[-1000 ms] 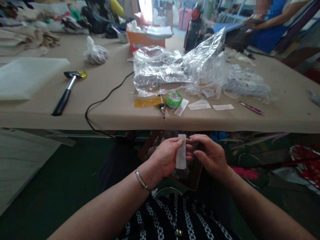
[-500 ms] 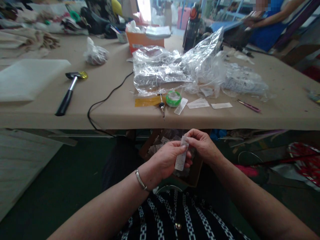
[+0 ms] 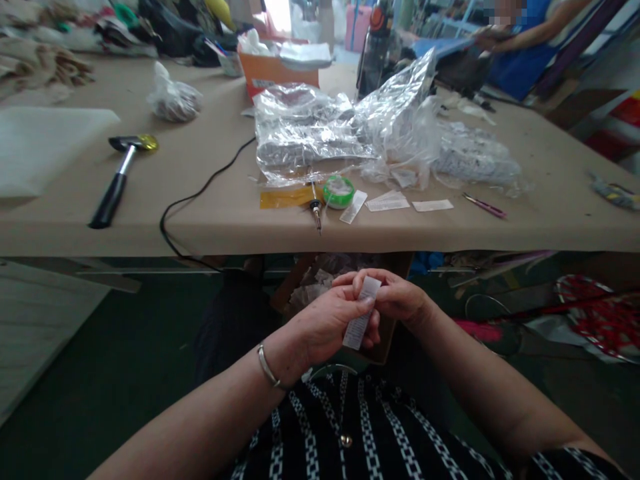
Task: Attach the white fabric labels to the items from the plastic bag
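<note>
A narrow white printed label (image 3: 357,324) is held over my lap, below the table edge. My left hand (image 3: 327,321) pinches it about midway, thumb on the front and fingers behind. At the label's upper end, my right hand (image 3: 404,298) has its fingers curled behind and its thumb by the side edge. Beneath both hands sits a cardboard box (image 3: 289,288) with many small clear plastic pieces (image 3: 313,291). Several similar labels (image 3: 387,201) lie on the table beyond, beside a green round container (image 3: 339,192) and a soldering-iron-like tool (image 3: 315,208).
On the table (image 3: 220,227) are a hammer (image 3: 116,180), a black cord (image 3: 200,190), crinkled clear plastic bags (image 3: 320,137), tweezers (image 3: 484,205), an orange box (image 3: 280,73) and a dark bottle (image 3: 374,57). Another person (image 3: 525,50) in blue works at the far right.
My right hand's fingers have slid in behind the label's top end, where they pinched its corner before. The label and hands sit slightly lower and left; the whole view has shifted a little.
</note>
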`<state>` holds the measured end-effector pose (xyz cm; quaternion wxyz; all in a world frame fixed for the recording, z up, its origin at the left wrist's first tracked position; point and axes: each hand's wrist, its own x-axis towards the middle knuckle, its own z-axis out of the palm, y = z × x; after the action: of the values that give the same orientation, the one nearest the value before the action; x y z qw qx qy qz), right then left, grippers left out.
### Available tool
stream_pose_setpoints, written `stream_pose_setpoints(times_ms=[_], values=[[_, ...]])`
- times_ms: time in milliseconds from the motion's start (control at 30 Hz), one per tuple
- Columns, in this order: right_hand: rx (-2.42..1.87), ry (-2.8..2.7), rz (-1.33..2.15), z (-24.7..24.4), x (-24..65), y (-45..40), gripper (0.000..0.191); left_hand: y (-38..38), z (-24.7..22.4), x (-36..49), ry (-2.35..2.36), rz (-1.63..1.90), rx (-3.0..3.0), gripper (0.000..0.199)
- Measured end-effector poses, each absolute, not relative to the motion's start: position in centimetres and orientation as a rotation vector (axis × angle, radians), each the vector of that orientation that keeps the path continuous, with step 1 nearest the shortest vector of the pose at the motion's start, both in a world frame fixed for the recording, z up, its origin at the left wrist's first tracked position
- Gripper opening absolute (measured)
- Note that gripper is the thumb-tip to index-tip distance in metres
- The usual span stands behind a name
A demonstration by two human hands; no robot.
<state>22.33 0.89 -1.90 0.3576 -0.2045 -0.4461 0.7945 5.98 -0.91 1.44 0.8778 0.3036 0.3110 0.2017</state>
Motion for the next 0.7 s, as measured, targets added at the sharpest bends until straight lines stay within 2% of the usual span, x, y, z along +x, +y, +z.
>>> stream_pose_setpoints(times_ms=[133,233,300,433,500,700], values=[[-0.591,-1.17,2.056,-1.7,22.3,0.7,0.026,-1.0,1.0,6.2,0.655,0.432,0.601,0.014],[-0.722,-1.26,1.944,-1.2,22.4,0.3,0.038,-0.9,0.8,6.1,0.639,0.47,0.586,0.017],[-0.883,-1.405,1.707,-0.8,22.4,0.0,0.043,-0.8,0.8,5.9,0.648,0.498,0.591,0.018],[-1.127,-1.835,0.927,-0.1,22.1,-0.9,0.038,-0.6,0.8,5.6,0.698,0.531,0.588,0.02],[-1.158,-1.952,0.673,0.1,21.9,-1.2,0.036,-0.6,0.7,5.5,0.713,0.552,0.589,0.02],[-1.209,-1.975,0.65,-0.1,21.3,-1.3,0.035,-0.6,0.2,5.3,0.719,0.574,0.588,0.015]])
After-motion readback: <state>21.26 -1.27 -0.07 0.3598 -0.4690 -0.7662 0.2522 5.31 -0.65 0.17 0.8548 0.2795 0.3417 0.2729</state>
